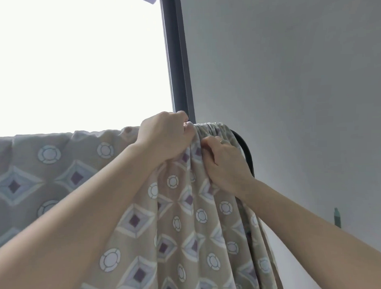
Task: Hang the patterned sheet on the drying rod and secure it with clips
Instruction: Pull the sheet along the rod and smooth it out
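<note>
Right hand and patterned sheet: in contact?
Touching. The head view shows the right hand with its fingers curled into the bunched folds of the patterned sheet near its top edge, with no gap.

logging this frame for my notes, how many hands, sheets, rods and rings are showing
hands: 2 (left hand, right hand)
patterned sheet: 1
dark rod: 1
ring: 1, on the right hand
total: 5
</note>
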